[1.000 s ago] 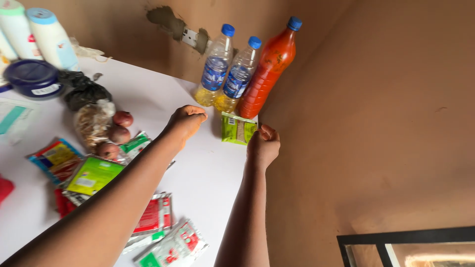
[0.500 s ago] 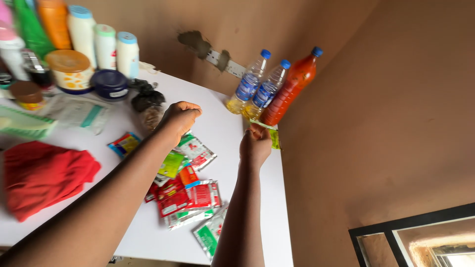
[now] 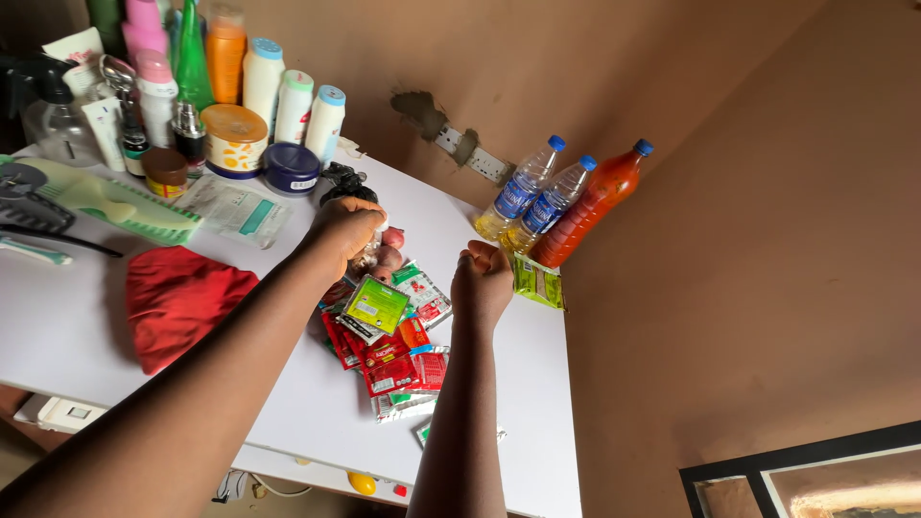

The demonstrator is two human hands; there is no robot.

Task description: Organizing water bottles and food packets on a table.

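White tabletop (image 3: 86, 326), right edge: green sachet (image 3: 538, 283) beside right hand (image 3: 482, 281), left hand (image 3: 347, 228) over sachet pile (image 3: 384, 336), fingers of both curled shut, empty.

White counter (image 3: 77, 326) set against a brown wall. Left hand (image 3: 347, 228) loosely fisted, fingers curled, above a clear bag of onions (image 3: 382, 255); cannot tell whether it touches the bag. Right hand (image 3: 482, 280) also fisted, raised above the counter, holding nothing visible, just left of a green sachet (image 3: 538, 282). Between and below the hands: pile of red and green sachets (image 3: 389, 341). In the corner stand two clear bottles (image 3: 535, 200) with yellow liquid and an orange bottle (image 3: 589, 206), all blue-capped. Red cloth (image 3: 177, 299) left of the pile. Jars and toiletry bottles (image 3: 230, 91) along the back left edge.
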